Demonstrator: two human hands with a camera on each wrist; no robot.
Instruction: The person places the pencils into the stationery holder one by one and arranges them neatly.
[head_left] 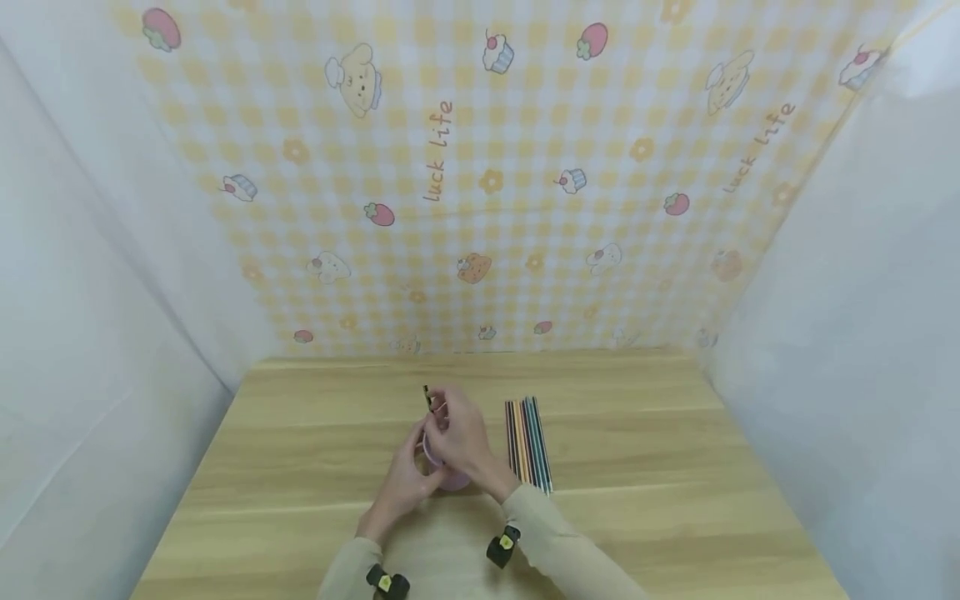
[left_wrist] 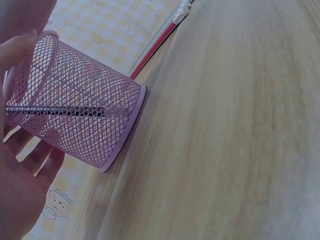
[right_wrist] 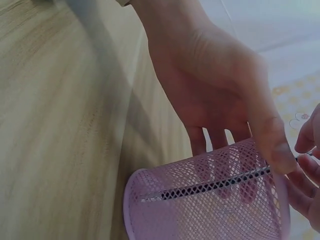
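A pink mesh pen holder [left_wrist: 85, 95] stands on the wooden table, its round base down. My left hand [head_left: 405, 479] holds it near the rim, thumb on one side and fingers round the other, as the right wrist view shows. Inside, seen through the mesh, is a dark pencil [right_wrist: 215, 186] with a pale lower end. My right hand [head_left: 461, 433] is over the holder's mouth and pinches the upper part of this pencil, whose dark tip [head_left: 427, 397] shows above the fingers in the head view. The right hand covers much of the holder there.
A row of several pencils [head_left: 529, 442], dark, orange and teal, lies on the wooden table [head_left: 637, 467] right of the holder, partly beside my right forearm. A yellow checked cloth [head_left: 480, 225] hangs behind the table. White sheets [head_left: 847, 333] stand at both sides.
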